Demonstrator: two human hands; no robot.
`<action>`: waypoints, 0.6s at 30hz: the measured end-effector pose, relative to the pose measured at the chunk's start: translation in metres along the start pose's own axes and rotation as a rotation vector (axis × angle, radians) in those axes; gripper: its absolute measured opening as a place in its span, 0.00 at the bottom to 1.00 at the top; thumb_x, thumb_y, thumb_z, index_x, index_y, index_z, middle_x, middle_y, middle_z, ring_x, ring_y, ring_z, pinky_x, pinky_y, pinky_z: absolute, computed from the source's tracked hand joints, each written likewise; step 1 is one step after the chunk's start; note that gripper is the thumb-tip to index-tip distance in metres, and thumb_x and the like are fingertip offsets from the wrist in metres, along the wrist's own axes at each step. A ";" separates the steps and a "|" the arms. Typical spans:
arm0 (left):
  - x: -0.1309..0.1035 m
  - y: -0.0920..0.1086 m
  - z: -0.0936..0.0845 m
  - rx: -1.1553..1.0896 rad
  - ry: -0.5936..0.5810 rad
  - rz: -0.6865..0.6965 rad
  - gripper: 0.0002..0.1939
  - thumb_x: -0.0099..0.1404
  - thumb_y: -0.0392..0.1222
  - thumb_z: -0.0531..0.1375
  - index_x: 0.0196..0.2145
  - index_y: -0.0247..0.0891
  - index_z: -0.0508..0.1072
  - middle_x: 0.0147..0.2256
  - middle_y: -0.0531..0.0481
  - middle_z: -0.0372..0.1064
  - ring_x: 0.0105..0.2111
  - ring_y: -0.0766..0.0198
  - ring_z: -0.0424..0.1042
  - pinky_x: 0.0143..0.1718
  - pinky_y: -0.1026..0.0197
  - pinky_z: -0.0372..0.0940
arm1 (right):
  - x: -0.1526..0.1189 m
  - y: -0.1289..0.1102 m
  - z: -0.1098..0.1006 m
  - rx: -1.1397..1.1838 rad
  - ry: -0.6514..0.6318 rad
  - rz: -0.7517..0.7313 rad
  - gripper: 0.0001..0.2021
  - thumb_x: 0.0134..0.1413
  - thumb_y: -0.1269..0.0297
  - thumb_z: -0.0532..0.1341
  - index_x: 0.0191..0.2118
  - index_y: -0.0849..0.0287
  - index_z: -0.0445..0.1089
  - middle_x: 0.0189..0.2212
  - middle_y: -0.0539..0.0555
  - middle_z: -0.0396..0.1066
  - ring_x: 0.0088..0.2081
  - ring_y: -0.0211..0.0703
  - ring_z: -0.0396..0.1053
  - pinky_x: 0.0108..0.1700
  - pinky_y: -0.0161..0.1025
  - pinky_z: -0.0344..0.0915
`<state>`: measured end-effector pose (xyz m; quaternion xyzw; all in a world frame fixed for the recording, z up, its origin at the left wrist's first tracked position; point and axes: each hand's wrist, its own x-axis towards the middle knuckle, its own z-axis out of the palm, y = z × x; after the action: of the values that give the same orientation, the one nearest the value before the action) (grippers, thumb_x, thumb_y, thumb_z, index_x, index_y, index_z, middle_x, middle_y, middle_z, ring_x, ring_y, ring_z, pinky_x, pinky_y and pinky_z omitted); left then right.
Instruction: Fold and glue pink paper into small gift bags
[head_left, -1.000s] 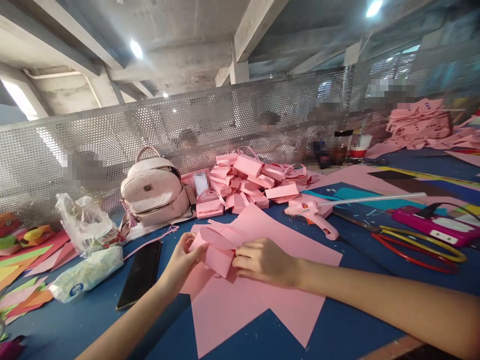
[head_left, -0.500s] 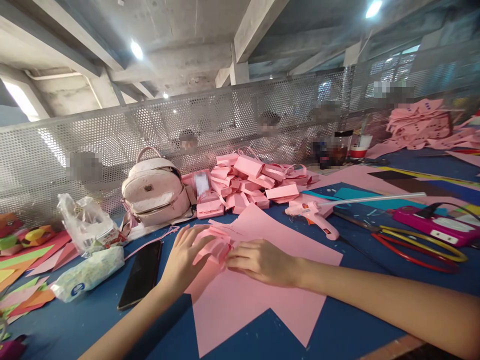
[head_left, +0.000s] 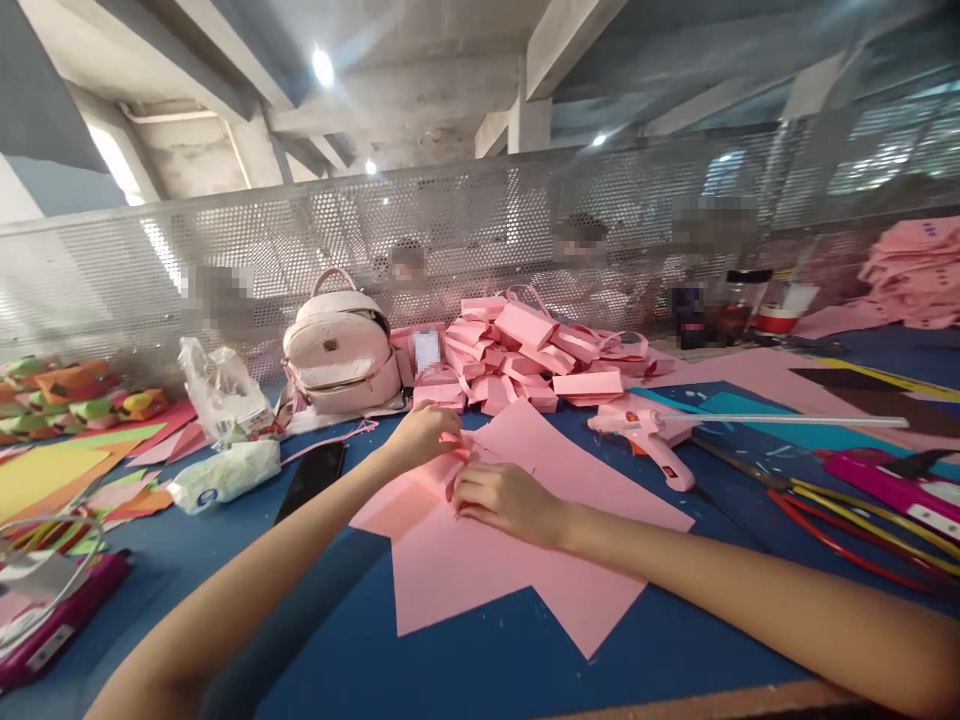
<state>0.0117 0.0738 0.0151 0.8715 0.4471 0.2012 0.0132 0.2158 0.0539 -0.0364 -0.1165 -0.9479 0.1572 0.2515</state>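
Note:
A small folded pink paper piece [head_left: 444, 472] lies over large pink paper sheets [head_left: 517, 560] on the blue table, partly hidden by my fingers. My left hand [head_left: 421, 436] is bent over its far end, fingers curled and closed on it. From the right, my right hand [head_left: 511, 504] has its closed fingertips at the piece's near right side. Beyond the sheets rises a pile of folded pink paper bags [head_left: 517, 350]. A pink hot glue gun [head_left: 651, 440] with a long glue stick lies to the right.
A pale pink backpack [head_left: 337, 355], tissue pack [head_left: 225, 476] and black phone [head_left: 311, 480] stand or lie left. Scissors [head_left: 847, 515] and a magenta power strip [head_left: 892, 485] are right; another power strip [head_left: 67, 620] lies front left. People sit behind the perforated metal screen [head_left: 465, 215].
The view has swung to the left. My left hand has moved toward the far end of the folded piece, its fingers now more curled. The right hand stays beside the piece.

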 end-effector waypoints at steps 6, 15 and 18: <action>-0.007 0.002 -0.025 -0.127 -0.022 -0.008 0.08 0.61 0.31 0.63 0.35 0.38 0.81 0.35 0.49 0.80 0.35 0.61 0.76 0.39 0.65 0.65 | -0.003 0.012 -0.018 0.187 0.232 0.253 0.10 0.68 0.60 0.54 0.40 0.56 0.71 0.38 0.53 0.75 0.34 0.41 0.71 0.35 0.37 0.67; -0.021 0.025 -0.050 -0.265 0.008 -0.046 0.10 0.63 0.34 0.61 0.38 0.36 0.83 0.34 0.49 0.81 0.33 0.62 0.75 0.33 0.67 0.62 | 0.004 0.000 -0.036 0.343 0.356 0.355 0.10 0.60 0.55 0.63 0.39 0.56 0.75 0.36 0.52 0.76 0.33 0.41 0.69 0.35 0.38 0.62; -0.022 0.031 -0.051 -0.300 -0.037 -0.058 0.10 0.62 0.33 0.61 0.37 0.37 0.83 0.34 0.50 0.81 0.33 0.62 0.75 0.34 0.67 0.62 | 0.003 -0.002 -0.041 0.356 0.363 0.361 0.10 0.59 0.55 0.64 0.39 0.55 0.75 0.34 0.52 0.76 0.32 0.42 0.68 0.35 0.38 0.62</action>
<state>0.0063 0.0302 0.0608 0.8499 0.4368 0.2492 0.1574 0.2335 0.0627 -0.0004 -0.2631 -0.8090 0.3395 0.4013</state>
